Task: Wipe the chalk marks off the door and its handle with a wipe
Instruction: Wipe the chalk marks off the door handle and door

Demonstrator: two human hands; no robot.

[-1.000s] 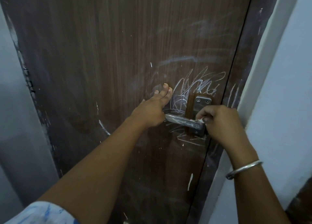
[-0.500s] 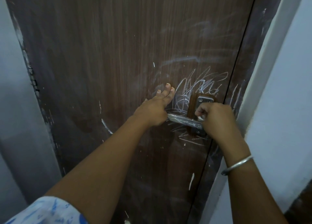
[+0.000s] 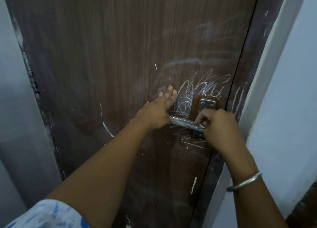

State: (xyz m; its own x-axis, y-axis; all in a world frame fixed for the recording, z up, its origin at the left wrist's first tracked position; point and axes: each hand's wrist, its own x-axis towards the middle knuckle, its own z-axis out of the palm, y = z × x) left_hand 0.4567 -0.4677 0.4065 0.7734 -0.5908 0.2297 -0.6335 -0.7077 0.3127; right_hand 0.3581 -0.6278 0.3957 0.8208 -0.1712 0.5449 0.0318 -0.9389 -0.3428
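Note:
The dark brown door (image 3: 103, 56) carries white chalk scribbles (image 3: 205, 88) above, left of and below its metal lever handle (image 3: 183, 122), which is chalk-smeared too. My left hand (image 3: 154, 111) presses flat on the door with straight fingers and covers the handle's free left end. My right hand (image 3: 217, 123) is curled over the handle's right end, below the screwed mounting plate (image 3: 208, 104). It grips a white wipe (image 3: 203, 124), of which only a small bit shows between the fingers.
A dark door frame (image 3: 247, 73) with a few chalk strokes runs down the right side, and a pale wall (image 3: 291, 90) lies beyond it. Another grey wall (image 3: 15, 107) borders the door on the left. Faint wiped smears sit higher on the door.
My right hand with the wipe has shifted slightly left along the handle's right end. My left hand stays pressed on the door in the same spot.

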